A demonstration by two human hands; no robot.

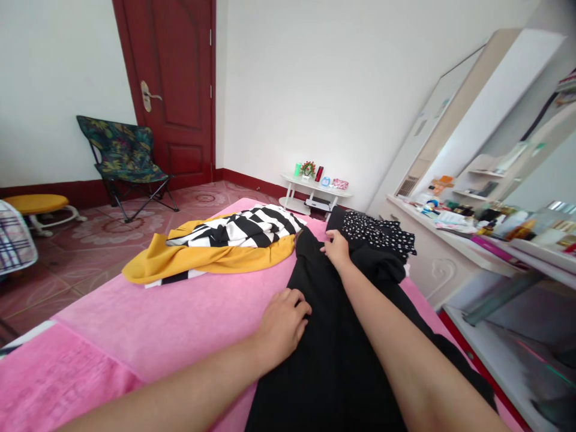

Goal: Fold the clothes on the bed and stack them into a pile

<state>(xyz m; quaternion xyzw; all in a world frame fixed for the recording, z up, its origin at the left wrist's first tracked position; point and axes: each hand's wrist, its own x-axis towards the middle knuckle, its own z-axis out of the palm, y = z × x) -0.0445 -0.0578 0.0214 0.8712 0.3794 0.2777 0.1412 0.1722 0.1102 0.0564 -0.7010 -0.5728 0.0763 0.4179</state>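
Note:
A long black garment [333,342] lies spread lengthwise over the pink bed cover [189,312]; its kind is not clear. My left hand [284,327] rests on its left edge, fingers loosely bent and slightly apart. Farther up, my right hand [337,249] touches the upper part of the same garment, thumb and fingers apart. Beyond it on the right lies a black cloth with white dots [378,233], bunched up. To the left are a black-and-white striped garment [243,227] and a yellow garment [216,258], lying together in a loose heap.
A cluttered dressing table [454,240] stands close along the bed's right side. Past the foot of the bed is a low white table [315,185] with small items. A folding chair [128,156] and a yellow stool [38,203] stand left, near a red door [175,84].

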